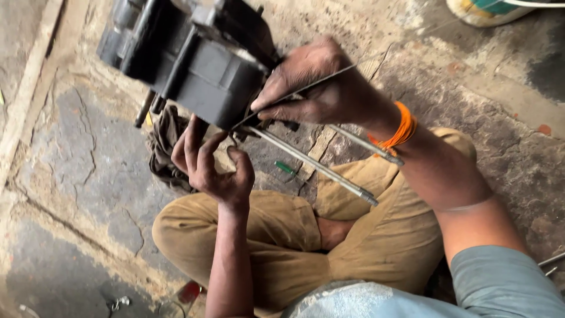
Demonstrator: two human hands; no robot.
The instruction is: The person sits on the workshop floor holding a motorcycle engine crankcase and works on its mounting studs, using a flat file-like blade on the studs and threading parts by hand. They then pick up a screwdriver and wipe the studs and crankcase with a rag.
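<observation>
A dark grey metal engine block [194, 65] stands on the stone floor in front of my crossed legs. My right hand [318, 88] is closed around a thin metal wire [347, 70] and presses against the block's near corner. My left hand [212, 165] is under the block's lower edge, fingers curled and touching it. Two long threaded steel rods [329, 171] stick out from the block toward my lap.
A dirty rag [162, 147] lies on the floor under the block. A small green-handled tool [285, 168] lies beside my knee. Cracked stone floor [88, 176] spreads to the left. A round container [488, 12] is at the top right.
</observation>
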